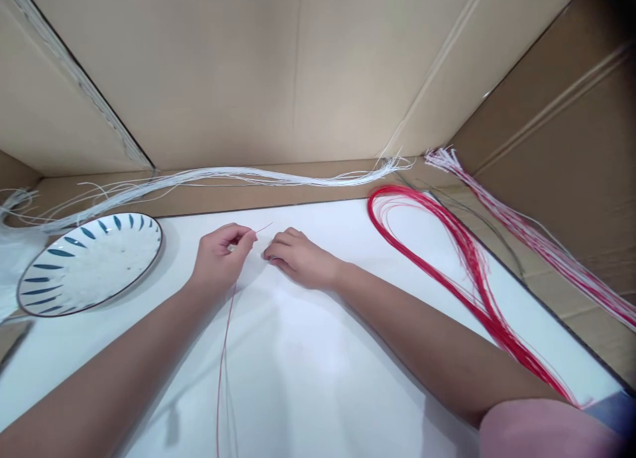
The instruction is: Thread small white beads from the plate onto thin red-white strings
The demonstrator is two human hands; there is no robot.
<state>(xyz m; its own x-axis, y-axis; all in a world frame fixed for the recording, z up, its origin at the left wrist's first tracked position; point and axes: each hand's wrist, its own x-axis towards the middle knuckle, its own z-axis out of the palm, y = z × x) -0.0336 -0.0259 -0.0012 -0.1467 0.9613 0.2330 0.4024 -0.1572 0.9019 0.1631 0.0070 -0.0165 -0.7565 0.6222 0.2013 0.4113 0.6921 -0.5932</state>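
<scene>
My left hand [223, 256] pinches a thin red cord [226, 339] between thumb and forefinger. A short end of the cord sticks out past the fingertips toward the upper right. Its long part hangs down from the hand toward the near edge of view. Just to the right, my right hand [305, 259] is closed, thumb and fingers curled together low over the white board [308, 372]. Whatever lies between those fingertips is too small to make out. A narrow gap separates the two hands.
To the left stands an oval plate [99, 262] with blue-green strokes round its rim. White cords [218, 173] lie along the back. A looped bundle of red cords [417, 256] rests at right, beside red-and-white cords [527, 229]. Cardboard walls [238, 73] enclose the board.
</scene>
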